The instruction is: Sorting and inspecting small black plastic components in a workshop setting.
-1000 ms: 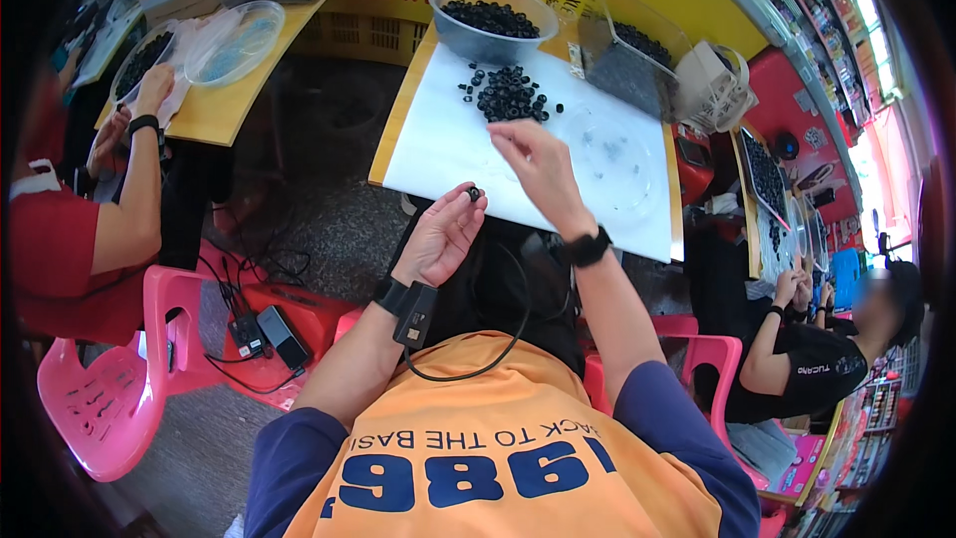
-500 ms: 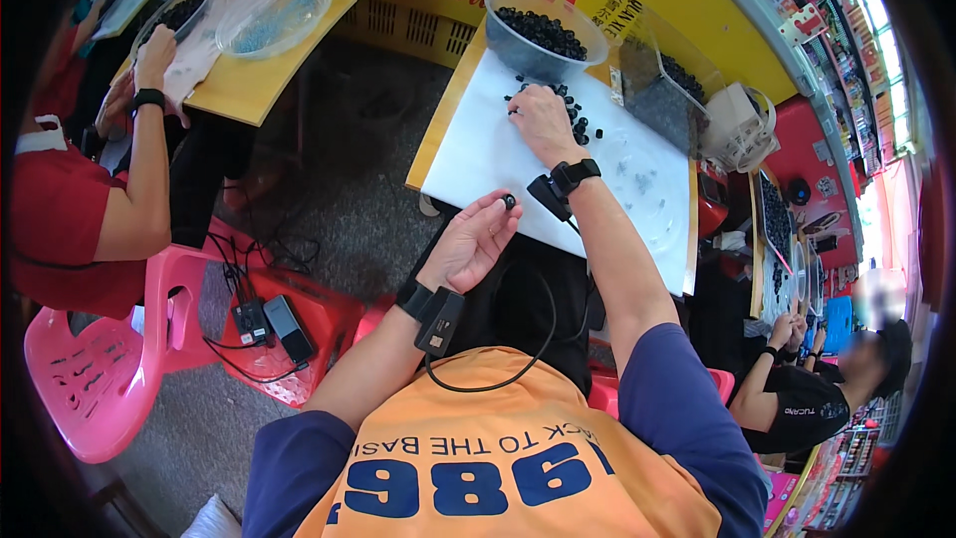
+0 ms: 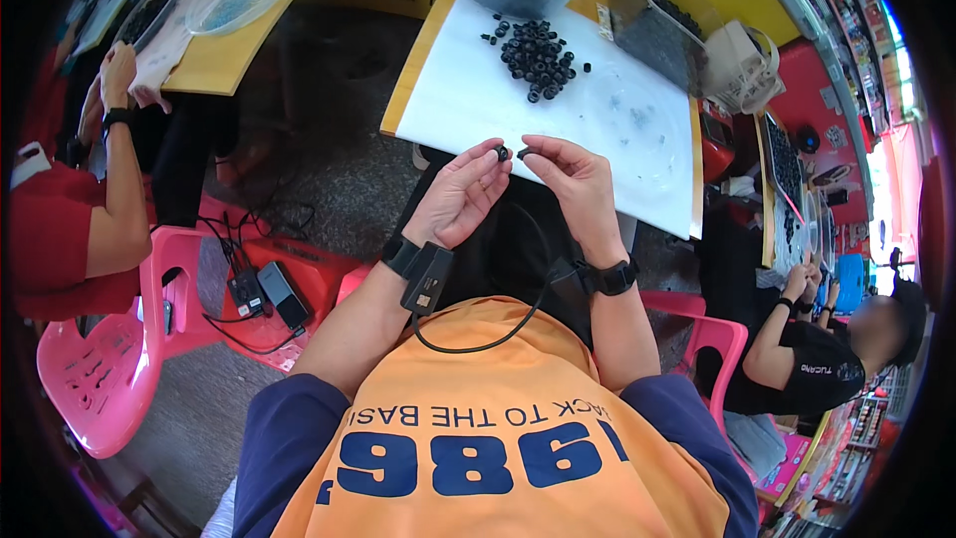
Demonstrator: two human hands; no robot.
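My left hand pinches a small black round part with a hole in its middle, between thumb and fingertips. Close beside it, my right hand holds another small black part in a thumb-and-finger pinch; its exact shape is too small to tell. A narrow gap separates the two parts, just off the near edge of the white table sheet. Farther up the sheet lies a loose pile of small black round parts. Behind the pile stands a clear round tub with many more of them.
A clear rectangular bin and a cream bag stand at the right of the table. A person in red works at the left, one in black at the right. A pink chair and cables are at left.
My right hand has come back from the pile toward me, now holding a small black part beside my left hand. The left hand still holds its part. The view has shifted slightly.
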